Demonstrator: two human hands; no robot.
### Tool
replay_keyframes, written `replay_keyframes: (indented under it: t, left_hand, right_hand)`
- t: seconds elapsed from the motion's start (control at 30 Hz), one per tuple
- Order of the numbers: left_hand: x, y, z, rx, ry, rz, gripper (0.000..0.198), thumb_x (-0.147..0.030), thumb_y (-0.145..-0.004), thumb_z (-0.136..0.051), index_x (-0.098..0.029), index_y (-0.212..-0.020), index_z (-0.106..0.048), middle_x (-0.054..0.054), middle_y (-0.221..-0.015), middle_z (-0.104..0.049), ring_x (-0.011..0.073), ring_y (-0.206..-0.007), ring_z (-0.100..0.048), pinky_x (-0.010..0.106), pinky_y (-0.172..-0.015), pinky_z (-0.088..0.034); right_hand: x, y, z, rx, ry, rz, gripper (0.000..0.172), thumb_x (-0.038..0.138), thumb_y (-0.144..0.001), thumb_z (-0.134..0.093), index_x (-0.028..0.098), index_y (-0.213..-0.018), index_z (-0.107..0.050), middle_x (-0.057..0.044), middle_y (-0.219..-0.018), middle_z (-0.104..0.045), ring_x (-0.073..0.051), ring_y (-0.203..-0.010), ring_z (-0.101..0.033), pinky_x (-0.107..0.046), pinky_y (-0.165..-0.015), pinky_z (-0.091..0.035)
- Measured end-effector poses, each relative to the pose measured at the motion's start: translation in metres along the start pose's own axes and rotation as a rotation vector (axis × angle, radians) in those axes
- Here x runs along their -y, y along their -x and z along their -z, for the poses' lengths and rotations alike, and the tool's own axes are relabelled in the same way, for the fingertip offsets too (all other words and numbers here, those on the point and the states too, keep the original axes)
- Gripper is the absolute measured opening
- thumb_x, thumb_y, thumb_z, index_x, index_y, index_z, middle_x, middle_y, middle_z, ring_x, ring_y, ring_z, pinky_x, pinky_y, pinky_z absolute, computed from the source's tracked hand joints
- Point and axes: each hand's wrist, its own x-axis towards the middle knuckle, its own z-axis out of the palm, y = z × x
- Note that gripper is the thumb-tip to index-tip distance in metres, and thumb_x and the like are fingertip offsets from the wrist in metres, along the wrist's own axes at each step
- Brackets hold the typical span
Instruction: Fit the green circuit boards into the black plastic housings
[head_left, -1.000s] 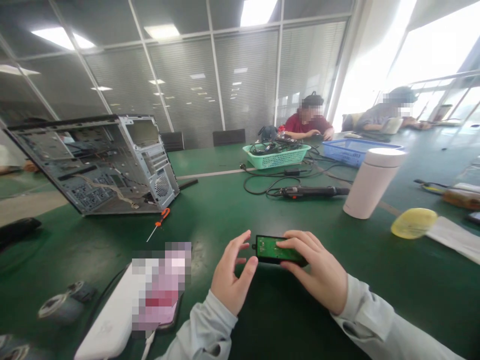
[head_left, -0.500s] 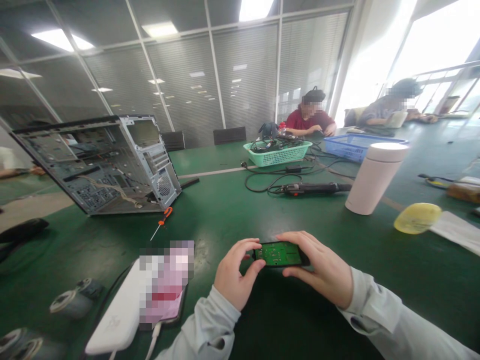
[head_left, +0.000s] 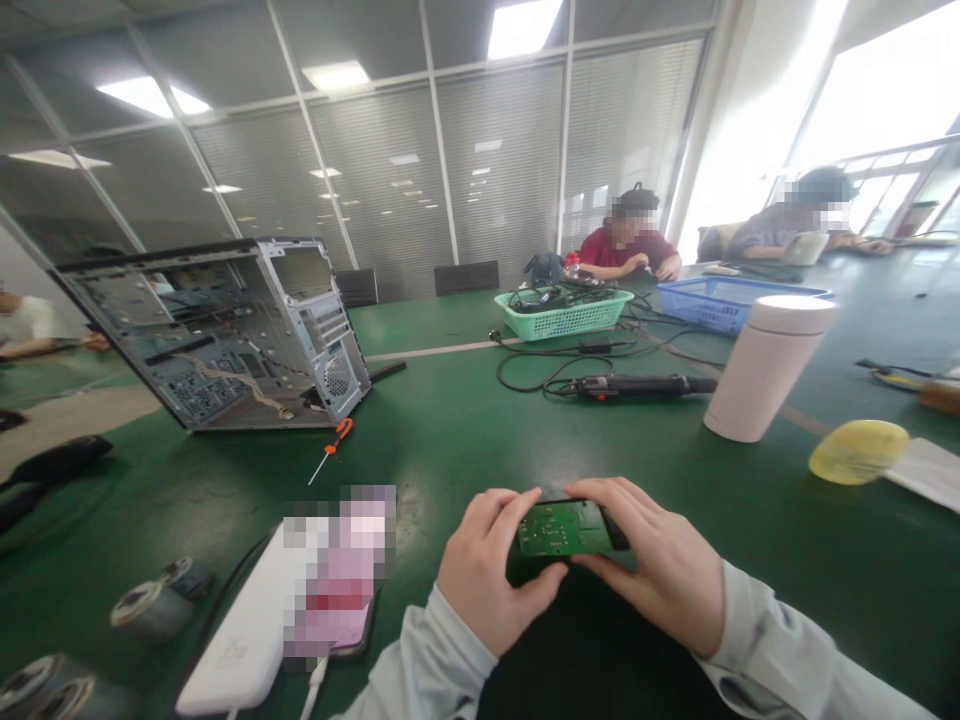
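A small black case with a green circuit board (head_left: pixel 564 528) showing on top is held just above the green table (head_left: pixel 465 420) near its front edge. My left hand (head_left: pixel 491 575) pinches its left end, thumb below and fingers over the top. My right hand (head_left: pixel 652 565) wraps round its right end, fingers curled over the far edge. Both sleeves are pale grey.
An open computer case (head_left: pixel 217 335) lies on its side at the left, an orange-handled screwdriver (head_left: pixel 334 447) before it. A white power bank (head_left: pixel 247 640) with a phone, a pale cup (head_left: pixel 765 365), a black electric screwdriver (head_left: pixel 637 384), green and blue baskets (head_left: pixel 562 312), and two seated people are around.
My left hand went from open beside the board to gripping its left end. Both hands lifted the case off the table and drew it nearer to me, board tilted towards me.
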Motion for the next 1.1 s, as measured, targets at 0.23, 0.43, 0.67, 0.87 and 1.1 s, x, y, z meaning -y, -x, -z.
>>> replay_keyframes:
  t: [0.23, 0.43, 0.67, 0.87, 1.1]
  left_hand:
    - [0.002, 0.001, 0.0, -0.028, 0.1, 0.127, 0.033, -0.027, -0.08, -0.058, -0.018, -0.112, -0.057, 0.008, -0.098, -0.057, 0.0224, -0.093, -0.056, 0.038, -0.082, -0.047]
    - [0.008, -0.007, -0.011, -0.217, 0.917, 0.713, 0.04, -0.049, -0.078, -0.058, -0.016, -0.1, -0.062, 0.007, -0.088, -0.062, 0.0198, -0.08, -0.06, 0.03, -0.068, -0.049]
    - [0.003, -0.014, -0.006, -0.036, 1.552, 1.168, 0.04, -0.034, -0.09, -0.036, -0.006, -0.1, -0.063, 0.005, -0.061, -0.061, 0.013, -0.053, -0.058, 0.025, -0.057, -0.046]
    - [-0.003, -0.014, -0.007, -0.02, 1.533, 1.199, 0.042, -0.031, -0.092, -0.028, -0.006, -0.101, -0.061, 0.004, -0.059, -0.059, 0.0129, -0.051, -0.056, 0.025, -0.054, -0.043]
    - [0.002, -0.012, -0.008, -0.041, 1.561, 1.168, 0.038, -0.031, -0.088, -0.035, -0.007, -0.106, -0.059, 0.004, -0.062, -0.059, 0.0146, -0.055, -0.056, 0.027, -0.057, -0.043]
  right_hand:
    - [-0.012, 0.002, -0.007, -0.027, 0.003, -0.033, 0.053, 0.027, -0.085, -0.055, 0.025, -0.132, -0.031, -0.006, -0.117, -0.049, -0.019, -0.107, -0.05, -0.032, -0.086, -0.05]
    - [-0.022, 0.006, -0.016, -0.074, -0.075, -0.184, 0.065, 0.031, -0.083, -0.051, 0.024, -0.141, -0.022, -0.005, -0.108, -0.052, -0.019, -0.098, -0.055, -0.034, -0.088, -0.049]
    - [-0.033, -0.001, -0.01, -0.137, -0.374, -0.567, 0.054, 0.06, -0.081, -0.048, 0.019, -0.117, -0.05, -0.008, -0.097, -0.055, -0.021, -0.086, -0.056, -0.037, -0.078, -0.05]
    - [-0.024, -0.007, -0.005, 0.125, -1.436, -1.15, 0.046, 0.056, -0.085, -0.048, 0.013, -0.096, -0.059, -0.011, -0.091, -0.061, -0.016, -0.071, -0.059, -0.03, -0.069, -0.052]
    - [-0.001, -0.009, -0.019, 0.216, -1.993, -1.275, 0.032, 0.032, -0.095, -0.035, 0.013, -0.099, -0.059, -0.006, -0.088, -0.062, -0.011, -0.073, -0.061, -0.024, -0.071, -0.051]
